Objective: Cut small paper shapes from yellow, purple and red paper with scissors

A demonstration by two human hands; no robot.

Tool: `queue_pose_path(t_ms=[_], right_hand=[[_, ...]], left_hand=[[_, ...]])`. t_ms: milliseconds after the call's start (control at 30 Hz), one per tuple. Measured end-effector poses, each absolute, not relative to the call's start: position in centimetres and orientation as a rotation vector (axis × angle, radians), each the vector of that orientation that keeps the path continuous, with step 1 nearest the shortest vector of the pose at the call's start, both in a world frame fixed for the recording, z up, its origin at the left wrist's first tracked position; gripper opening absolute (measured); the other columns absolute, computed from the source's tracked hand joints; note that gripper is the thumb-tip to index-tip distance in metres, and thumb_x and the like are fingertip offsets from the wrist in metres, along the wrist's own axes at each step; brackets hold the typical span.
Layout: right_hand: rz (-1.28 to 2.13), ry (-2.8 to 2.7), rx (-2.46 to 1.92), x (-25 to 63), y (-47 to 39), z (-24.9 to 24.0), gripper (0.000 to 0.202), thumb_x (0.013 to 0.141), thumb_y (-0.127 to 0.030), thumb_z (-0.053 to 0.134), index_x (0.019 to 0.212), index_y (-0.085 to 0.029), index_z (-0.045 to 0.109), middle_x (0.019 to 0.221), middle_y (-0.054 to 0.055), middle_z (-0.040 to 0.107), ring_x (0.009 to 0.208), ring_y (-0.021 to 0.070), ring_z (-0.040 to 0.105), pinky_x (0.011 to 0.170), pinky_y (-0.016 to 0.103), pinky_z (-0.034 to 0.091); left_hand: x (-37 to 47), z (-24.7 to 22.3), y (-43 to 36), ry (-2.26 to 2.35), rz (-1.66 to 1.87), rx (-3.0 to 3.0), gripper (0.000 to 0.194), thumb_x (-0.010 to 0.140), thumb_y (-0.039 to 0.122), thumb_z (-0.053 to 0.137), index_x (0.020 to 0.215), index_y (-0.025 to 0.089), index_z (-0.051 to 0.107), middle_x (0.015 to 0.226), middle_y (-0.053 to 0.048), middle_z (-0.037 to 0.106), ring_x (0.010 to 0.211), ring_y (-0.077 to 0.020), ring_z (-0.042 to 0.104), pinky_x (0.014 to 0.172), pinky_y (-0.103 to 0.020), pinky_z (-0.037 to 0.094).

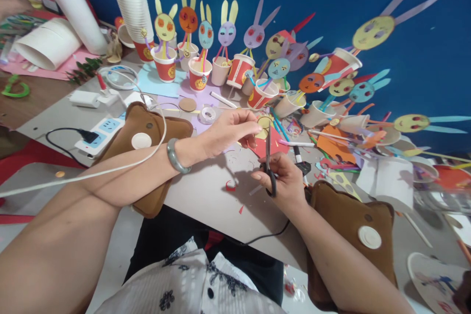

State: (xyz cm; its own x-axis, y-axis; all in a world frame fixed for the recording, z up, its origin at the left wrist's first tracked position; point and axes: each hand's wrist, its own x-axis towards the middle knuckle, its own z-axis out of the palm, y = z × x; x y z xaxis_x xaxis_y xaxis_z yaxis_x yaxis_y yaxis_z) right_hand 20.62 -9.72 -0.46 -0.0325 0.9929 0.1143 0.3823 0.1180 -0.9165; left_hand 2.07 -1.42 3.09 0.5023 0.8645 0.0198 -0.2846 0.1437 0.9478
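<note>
My left hand (235,132), with a green bangle (176,156) at the wrist, pinches a small piece of yellow paper (263,131) marked with a drawn circle. In my right hand (289,181) is a pair of scissors (271,176), its fingers through the dark handles and the blades pointing up at the paper's edge. Red paper (274,144) lies on the table beyond the hands. Red offcuts (230,185) are scattered on the tabletop below them.
Paper cups with rabbit-faced figures (166,66) line the blue wall. A stack of cups (132,10) stands behind. Two brown cushion-like pads (351,235) flank my arms. A power strip (101,135) lies left, and a white cable (121,169) crosses over my left forearm.
</note>
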Motion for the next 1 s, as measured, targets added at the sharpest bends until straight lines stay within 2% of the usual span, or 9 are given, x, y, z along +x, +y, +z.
queue_pose_path(t_ms=[200, 333, 600, 1000], right_hand=[[0.921, -1.541, -1.397, 20.76, -9.76, -0.51, 0.049, 0.062, -0.054, 0.091, 0.080, -0.022, 0.059, 0.056, -0.005, 0.059, 0.047, 0.0111, 0.047, 0.047, 0.026, 0.038], [0.901, -1.539, -1.398, 20.86, -9.75, -0.75, 0.048, 0.063, -0.054, 0.090, 0.081, -0.022, 0.060, 0.059, -0.002, 0.064, 0.051, 0.0126, 0.053, 0.050, 0.026, 0.041], [0.921, -1.537, -1.403, 20.67, -9.73, -0.53, 0.047, 0.061, -0.052, 0.091, 0.080, -0.022, 0.060, 0.058, -0.003, 0.061, 0.049, 0.0116, 0.051, 0.048, 0.025, 0.040], [0.925, -1.556, -1.399, 20.61, -9.78, -0.48, 0.046, 0.062, -0.049, 0.092, 0.081, -0.022, 0.059, 0.061, -0.002, 0.062, 0.052, 0.0128, 0.053, 0.051, 0.026, 0.042]], left_hand=[[2.02, 3.26, -1.56, 0.625, 0.908, 1.160, 0.019, 0.087, 0.018, 0.064, 0.070, 0.015, 0.055, 0.057, 0.002, 0.061, 0.055, -0.0065, 0.061, 0.056, -0.019, 0.046], [2.07, 2.97, -1.56, 0.566, 0.884, 1.237, 0.020, 0.085, 0.021, 0.070, 0.070, 0.013, 0.058, 0.058, 0.002, 0.061, 0.053, -0.0047, 0.058, 0.055, -0.017, 0.045], [2.14, 3.30, -1.69, 0.631, 0.881, 1.275, 0.018, 0.086, 0.011, 0.063, 0.069, 0.013, 0.058, 0.056, 0.002, 0.059, 0.052, -0.0051, 0.056, 0.054, -0.018, 0.044], [2.08, 3.46, -1.83, 0.651, 0.831, 1.324, 0.020, 0.084, 0.009, 0.063, 0.067, 0.014, 0.054, 0.053, 0.004, 0.056, 0.051, -0.0042, 0.053, 0.052, -0.017, 0.041]])
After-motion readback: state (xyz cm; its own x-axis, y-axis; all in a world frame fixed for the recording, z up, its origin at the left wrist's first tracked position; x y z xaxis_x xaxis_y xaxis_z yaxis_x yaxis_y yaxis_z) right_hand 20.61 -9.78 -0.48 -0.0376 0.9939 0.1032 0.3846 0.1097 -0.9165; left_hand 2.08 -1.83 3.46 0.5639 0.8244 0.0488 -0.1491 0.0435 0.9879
